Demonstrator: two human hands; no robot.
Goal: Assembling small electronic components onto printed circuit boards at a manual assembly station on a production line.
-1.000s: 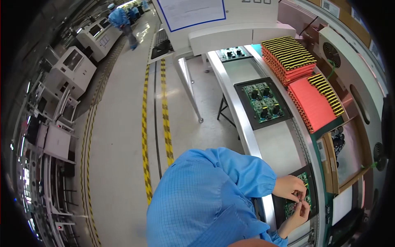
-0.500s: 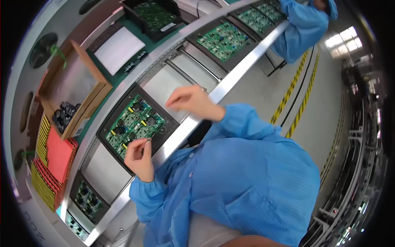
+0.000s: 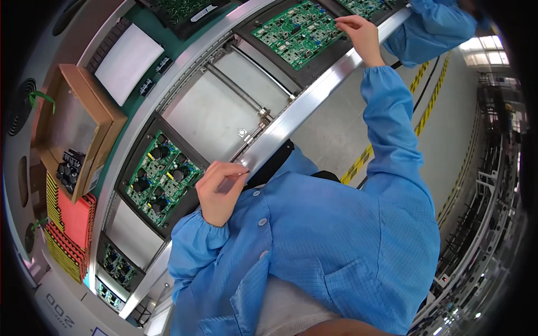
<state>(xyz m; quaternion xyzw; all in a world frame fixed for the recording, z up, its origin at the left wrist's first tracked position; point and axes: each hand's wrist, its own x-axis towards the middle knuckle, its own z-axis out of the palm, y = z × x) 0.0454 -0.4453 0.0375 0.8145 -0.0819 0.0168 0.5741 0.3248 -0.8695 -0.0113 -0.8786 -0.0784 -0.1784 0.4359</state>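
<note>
My left hand (image 3: 216, 193) is closed in a pinch above the rail's near edge, beside a dark tray. A small dark part (image 3: 244, 173) shows at its fingertips, too tiny to name. That tray carries green circuit boards (image 3: 162, 176) with round black components and yellow parts. Stretched out to the far right, my right hand (image 3: 363, 38) has its fingertips drawn together at the near edge of another green circuit board (image 3: 297, 32). Whatever its fingers hold, if anything, is hidden.
A metal conveyor rail (image 3: 291, 115) runs along the line, with a roller shaft (image 3: 238, 89) across it. Behind stand a cardboard box (image 3: 103, 120) with black components, a white sheet (image 3: 129, 64) and red dividers (image 3: 75, 215). A co-worker's blue sleeve (image 3: 431, 33) is at upper right.
My right hand has reached away to the far-right board. My left hand has moved off the nearer board to the rail's edge. The view has shifted, and the nearer tray sits lower left.
</note>
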